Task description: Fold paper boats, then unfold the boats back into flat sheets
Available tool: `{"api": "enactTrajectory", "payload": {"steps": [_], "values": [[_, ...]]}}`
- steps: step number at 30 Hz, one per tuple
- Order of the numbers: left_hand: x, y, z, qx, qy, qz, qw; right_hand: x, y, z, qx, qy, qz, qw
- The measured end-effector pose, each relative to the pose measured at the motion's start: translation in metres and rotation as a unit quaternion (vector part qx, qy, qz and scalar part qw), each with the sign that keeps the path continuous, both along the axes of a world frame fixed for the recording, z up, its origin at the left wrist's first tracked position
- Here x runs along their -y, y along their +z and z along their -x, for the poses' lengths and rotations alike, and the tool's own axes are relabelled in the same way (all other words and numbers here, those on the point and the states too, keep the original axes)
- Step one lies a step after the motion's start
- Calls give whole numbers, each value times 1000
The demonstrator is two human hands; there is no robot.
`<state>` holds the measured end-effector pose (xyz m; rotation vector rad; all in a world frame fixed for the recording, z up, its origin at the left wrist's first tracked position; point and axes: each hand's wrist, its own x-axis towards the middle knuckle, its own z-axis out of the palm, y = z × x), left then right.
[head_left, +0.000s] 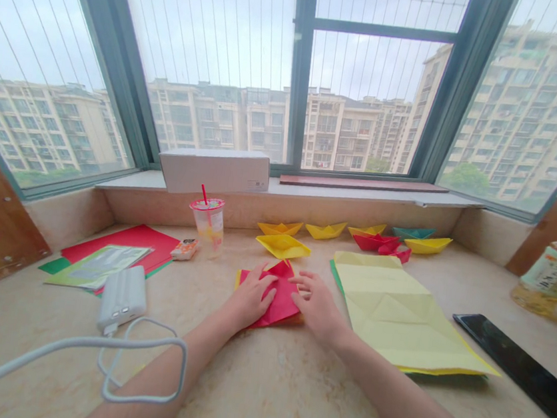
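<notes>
A red sheet of paper (281, 296), partly folded, lies on the marble window ledge (259, 381) over a yellow sheet. My left hand (251, 296) rests flat on its left half with fingers spread. My right hand (315, 300) presses its right edge, fingers stretched out toward the left. Just beyond the red paper sits a yellow paper boat (283, 245). Several more paper boats, yellow (326, 230), red (374, 241) and teal (414, 232), line the back wall.
A creased yellow sheet (398, 310) lies to the right, then a black phone (517, 364) and a bottle (556, 271). Left: a drink cup with a straw (208, 222), red and green papers (123, 248), a white power bank (122, 295) with cable, a white box (215, 170).
</notes>
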<state>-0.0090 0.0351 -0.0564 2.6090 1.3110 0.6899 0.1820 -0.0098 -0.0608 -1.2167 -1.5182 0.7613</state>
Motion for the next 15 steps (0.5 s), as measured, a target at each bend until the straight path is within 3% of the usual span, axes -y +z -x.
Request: {"api": "enactTrajectory", "payload": {"steps": [3,6,15], "values": [[-1,0,-1,2,-9,2,1000,-1,5,2,-148,35,94,984],[-2,-3,-1,5,-6,14,1000,0,10,2,-231,57,164,957],[-4,-2,-4,67,-5,5,998,6,26,1,-281,29,245,928]]}}
